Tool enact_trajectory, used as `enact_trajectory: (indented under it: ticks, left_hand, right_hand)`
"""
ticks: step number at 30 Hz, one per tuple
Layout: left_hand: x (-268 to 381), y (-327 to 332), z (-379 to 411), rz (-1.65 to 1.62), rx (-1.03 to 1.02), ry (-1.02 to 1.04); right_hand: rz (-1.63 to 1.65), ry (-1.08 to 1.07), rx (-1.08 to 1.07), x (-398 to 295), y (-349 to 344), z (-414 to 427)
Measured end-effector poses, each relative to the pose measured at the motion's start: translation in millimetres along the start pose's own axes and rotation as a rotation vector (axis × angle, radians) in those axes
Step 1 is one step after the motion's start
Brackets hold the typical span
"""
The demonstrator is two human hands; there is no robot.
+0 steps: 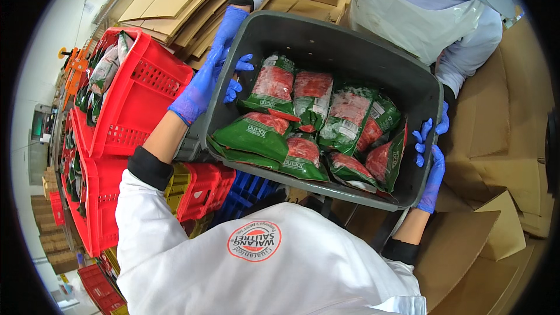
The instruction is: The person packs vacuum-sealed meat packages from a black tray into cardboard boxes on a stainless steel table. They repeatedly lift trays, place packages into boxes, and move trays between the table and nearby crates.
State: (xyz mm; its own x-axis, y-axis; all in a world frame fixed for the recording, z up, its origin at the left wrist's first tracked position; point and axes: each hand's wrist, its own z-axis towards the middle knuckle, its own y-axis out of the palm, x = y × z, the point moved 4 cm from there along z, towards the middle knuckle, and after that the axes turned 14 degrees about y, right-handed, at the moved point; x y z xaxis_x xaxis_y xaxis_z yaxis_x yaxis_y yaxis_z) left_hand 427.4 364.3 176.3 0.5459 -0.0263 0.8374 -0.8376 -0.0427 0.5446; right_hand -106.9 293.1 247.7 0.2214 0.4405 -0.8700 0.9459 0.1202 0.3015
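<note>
A dark grey plastic tub (pixel 332 48) is held level before me, with my hands at its two short ends. My left hand (pixel 197 94), in a blue glove, grips the left rim, fingertips curled inside. Around the right rim, near the corner closest to me, closes my blue-gloved right hand (pixel 432 181). Several green plastic packs of red meat (pixel 350 116) lie in the tub, some frosted white. Facing me, a co-worker grips the same tub: one gloved hand (pixel 229 26) is on the left end just beyond mine, the other (pixel 442 118) on the right end.
Red plastic crates (pixel 135 116) filled with packs are stacked at my left. Flattened cardboard (pixel 183 4) is piled behind the tub, and open cardboard boxes (pixel 494 140) stand at the right. A blue plastic crate (pixel 245 192) shows below the tub.
</note>
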Motion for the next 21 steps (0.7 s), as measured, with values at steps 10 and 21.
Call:
enact_trajectory:
  ticks: [10,21]
  left_hand:
    - [-4,-2,0,-0.053,0.024,-0.122]
    - [-10,-4,0,0.062,0.098,-0.145]
  right_hand:
    - [0.035,0.010,-0.057,-7,0,10]
    - [0.089,0.065,-0.095,-7,-11,13]
